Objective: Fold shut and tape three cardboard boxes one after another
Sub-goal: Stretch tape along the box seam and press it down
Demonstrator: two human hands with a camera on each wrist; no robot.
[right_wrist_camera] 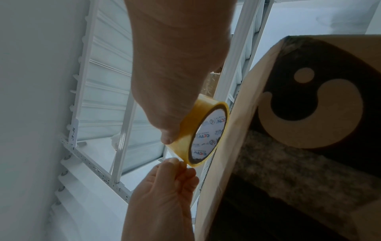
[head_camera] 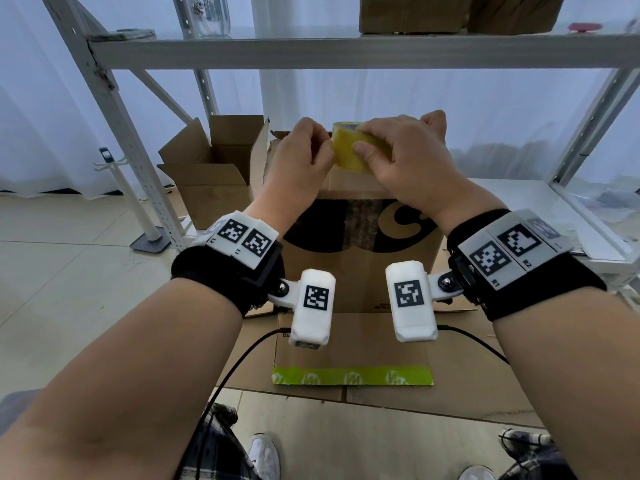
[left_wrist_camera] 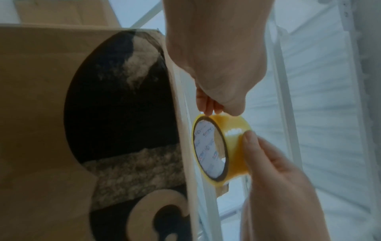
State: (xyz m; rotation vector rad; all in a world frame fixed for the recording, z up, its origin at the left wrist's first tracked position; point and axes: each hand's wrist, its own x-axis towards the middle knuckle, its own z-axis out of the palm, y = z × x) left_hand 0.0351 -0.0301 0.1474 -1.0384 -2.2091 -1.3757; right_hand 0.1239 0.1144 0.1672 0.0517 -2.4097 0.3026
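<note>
**A:** Where is the tape, and who has it?

**B:** From my remote seat I see both of the person's hands raised above a printed cardboard box [head_camera: 360, 258] that stands in front of them. The right hand [head_camera: 398, 157] grips a yellowish roll of tape [head_camera: 349, 147], thumb on the outer band and fingers curled over the top. The left hand [head_camera: 301, 157] is narrowed to a pinch at the roll's near edge, thumb and fingertips together, apparently working at the loose tape end. I cannot see a freed strip.

**A:** How will the roll handle?

**B:** I judge it light and rigid, a hard ring that will not crush. The glossy film looks slick, and the free end will be thin, sticky and quick to fold onto itself. Best to hold the roll across its width, as now, and pull the end by its corner.

**A:** And the pose of the arms?

**B:** Both forearms reach forward, wrists bent slightly inward so the hands meet over the box top. Behind and to the left, another box [head_camera: 211, 171] stands with flaps open. The roll hovers just above the printed box, not touching it as far as I can tell.
</note>
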